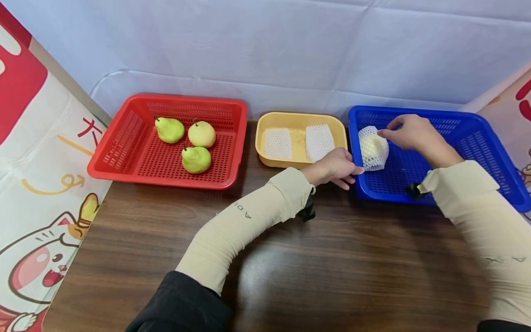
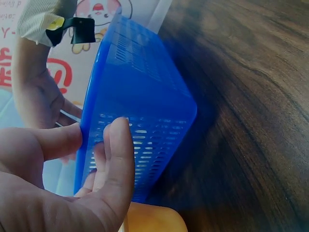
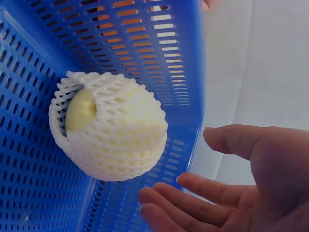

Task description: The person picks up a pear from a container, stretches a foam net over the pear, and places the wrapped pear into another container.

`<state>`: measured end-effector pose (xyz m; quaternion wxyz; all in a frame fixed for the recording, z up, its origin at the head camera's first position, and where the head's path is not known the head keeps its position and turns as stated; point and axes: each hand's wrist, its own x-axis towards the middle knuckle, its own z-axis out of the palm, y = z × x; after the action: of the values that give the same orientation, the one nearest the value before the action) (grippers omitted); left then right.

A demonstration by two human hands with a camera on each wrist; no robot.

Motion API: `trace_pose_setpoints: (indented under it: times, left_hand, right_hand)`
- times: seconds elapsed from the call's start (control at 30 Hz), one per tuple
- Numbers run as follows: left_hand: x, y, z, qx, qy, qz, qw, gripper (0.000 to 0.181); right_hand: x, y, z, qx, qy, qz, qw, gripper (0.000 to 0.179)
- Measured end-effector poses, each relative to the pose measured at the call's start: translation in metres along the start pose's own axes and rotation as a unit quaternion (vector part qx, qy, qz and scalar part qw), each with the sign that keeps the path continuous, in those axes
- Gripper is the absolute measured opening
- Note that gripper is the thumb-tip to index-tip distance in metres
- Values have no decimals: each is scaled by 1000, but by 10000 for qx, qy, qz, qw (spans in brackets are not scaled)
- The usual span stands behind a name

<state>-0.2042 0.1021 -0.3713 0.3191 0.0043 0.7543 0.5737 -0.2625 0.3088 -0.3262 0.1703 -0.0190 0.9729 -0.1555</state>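
Note:
In the head view my left hand point(image 1: 335, 167) is at the near left side of the blue basket point(image 1: 460, 197). Its thumb touches the rim, and its relaxed fingers hang outside the perforated wall. A pale round fruit in a white foam net point(image 1: 373, 148) sits inside, against the basket's left end. My right hand point(image 1: 410, 131) hovers over the basket, just right of the netted fruit. In the right wrist view, thumb and fingers stand apart with nothing between them. Yellowish skin point(image 3: 81, 112) shows through the net's open end.
A yellow tray point(image 1: 297, 162) with two flat white foam nets point(image 1: 278, 143) stands between the blue basket and a red basket point(image 1: 186, 183). Inside the red one are three green-yellow pears point(image 1: 197, 160). Behind them hangs a pale cloth point(image 1: 249, 50); the table point(image 1: 332, 263) is brown wood.

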Motion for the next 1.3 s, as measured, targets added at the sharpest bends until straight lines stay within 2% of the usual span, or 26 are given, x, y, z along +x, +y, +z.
trace_pose_setpoints:
  times: [0.17,0.23,0.3,0.47,0.7,0.93,1.03,1.17,1.3]
  left_hand:
    - [-1,1,0,121,72,18,9999,26]
    - [-1,1,-1,323,136,21,9994,25]
    - [0,1,-2,715,259,71,9971,25]
    - [2,-1,-3,1611,547,257,9851,32]
    - [-4,-7,-4,2053,576,496,9757,36]
    - [-8,-11,-6,2681,719,860,9569,38]
    - [-11,-9,-7,2913,779,925,9490,37]
    - [-19,-5,-9,3135,640,884,9433,35]
    - [-31,3,-12,3445,459,936,9330,32]
  right_hand:
    - [-5,-1,3,44,221,-34,9997,73]
    - [-6,-3,3,78,272,-15,9996,71]
    - [-8,-4,4,109,313,2,9994,71]
    - [-9,-4,7,246,439,-36,9987,70]
    - [-13,-6,12,391,634,-239,9969,64]
    - [-23,-10,13,396,801,-433,9951,59]
    - [-27,-12,13,428,866,-545,9938,58]
    - [-32,-16,13,494,938,-699,9919,55]
    - [-37,-21,14,565,1010,-800,9900,54]
